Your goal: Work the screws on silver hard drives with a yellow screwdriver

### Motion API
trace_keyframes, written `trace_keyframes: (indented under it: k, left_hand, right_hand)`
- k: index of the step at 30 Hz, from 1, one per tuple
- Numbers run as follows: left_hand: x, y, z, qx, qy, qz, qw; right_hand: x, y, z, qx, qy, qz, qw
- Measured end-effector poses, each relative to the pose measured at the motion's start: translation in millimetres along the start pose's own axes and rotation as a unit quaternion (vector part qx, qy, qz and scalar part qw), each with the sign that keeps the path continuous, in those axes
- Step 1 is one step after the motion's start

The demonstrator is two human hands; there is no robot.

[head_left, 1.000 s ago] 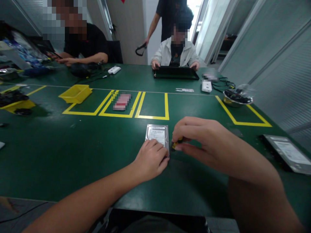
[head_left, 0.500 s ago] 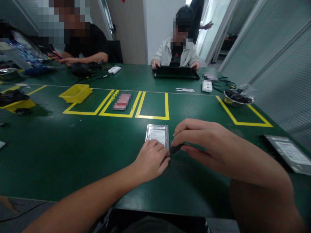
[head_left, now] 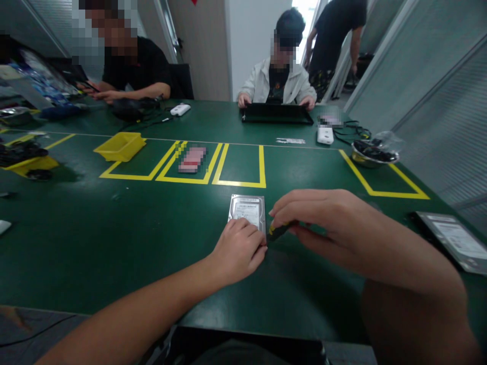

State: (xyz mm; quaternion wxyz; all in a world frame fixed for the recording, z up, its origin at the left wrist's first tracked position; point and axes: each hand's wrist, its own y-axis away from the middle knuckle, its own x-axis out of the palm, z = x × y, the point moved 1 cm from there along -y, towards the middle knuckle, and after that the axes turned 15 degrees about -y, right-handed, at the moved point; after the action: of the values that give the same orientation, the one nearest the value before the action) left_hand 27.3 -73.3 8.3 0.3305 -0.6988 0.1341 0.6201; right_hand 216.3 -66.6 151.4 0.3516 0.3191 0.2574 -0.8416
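A silver hard drive [head_left: 246, 206] with a white label lies flat on the green table. Over its near end rests my left hand [head_left: 239, 249], its curled fingers gripping the near right corner. Just right of the drive, my right hand [head_left: 323, 215] pinches a small black-and-yellow tool [head_left: 279, 231] between thumb and fingers. One end of the tool is close to the drive's right side; I cannot tell if they touch. Part of the tool is hidden in the fingers, so its exact kind does not show.
To the right lies a second, larger drive [head_left: 454, 238]. Yellow tape [head_left: 239, 184] marks rectangles beyond my hands. A yellow bin [head_left: 120, 147] stands left, and a metal bowl [head_left: 373, 158] of dark items right. Across the table, a person holds a black tray [head_left: 277, 114].
My right hand has shifted slightly, and more of the tool, with its yellow part, shows. The left hand stays on the drive. A standing person in the background has come further into view.
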Motion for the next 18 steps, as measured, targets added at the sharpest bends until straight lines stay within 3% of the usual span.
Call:
trace_keyframes:
  k: [6, 12, 18]
  left_hand:
    - [0.3, -0.9, 0.6, -0.001, 0.013, 0.007, 1.0]
    - [-1.4, -0.8, 1.6, 0.004, 0.0, 0.013, 1.0]
    - [-2.6, -0.5, 2.3, 0.003, -0.003, 0.025, 1.0]
  right_hand:
    - [-0.2, -2.2, 3.9, 0.048, 0.014, 0.007, 0.999]
    - [1.2, -2.3, 0.7, 0.05, 0.054, -0.019, 0.997]
    - [-1.2, 0.7, 0.4, 0.062, 0.038, -0.003, 0.997]
